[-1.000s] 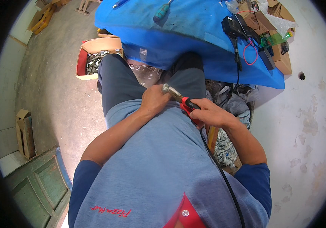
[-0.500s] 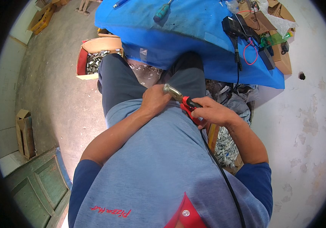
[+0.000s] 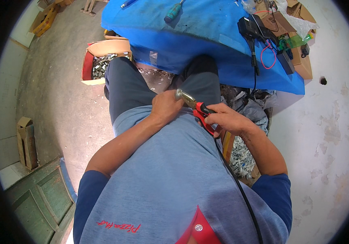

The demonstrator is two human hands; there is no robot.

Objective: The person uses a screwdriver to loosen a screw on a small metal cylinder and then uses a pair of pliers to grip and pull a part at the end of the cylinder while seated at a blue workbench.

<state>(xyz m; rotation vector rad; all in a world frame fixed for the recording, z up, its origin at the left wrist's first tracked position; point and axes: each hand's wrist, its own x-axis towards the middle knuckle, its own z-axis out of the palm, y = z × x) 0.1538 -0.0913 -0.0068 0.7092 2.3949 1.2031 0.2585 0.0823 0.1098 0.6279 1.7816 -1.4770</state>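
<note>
Over my lap, my right hand (image 3: 229,119) is closed around the handles of red-and-black pliers (image 3: 201,110). The metal jaws point left toward my left hand (image 3: 165,106). That hand is closed on a small shiny metal piece (image 3: 178,94), which sticks out past its fingers. The jaws meet or lie against this piece; whether they grip it I cannot tell. Most of the piece is hidden or too small to make out.
A blue-covered table (image 3: 207,28) stands ahead, with a green-handled screwdriver (image 3: 173,13) on it. Black power adapters (image 3: 248,29) and cables lie at its right. A cardboard box (image 3: 107,49) of small metal parts stands left of my knee. A black cable (image 3: 239,185) crosses my shirt.
The pliers' handles sit slightly farther apart in my right hand, and that hand has shifted a little. My left hand stays nearly in place.
</note>
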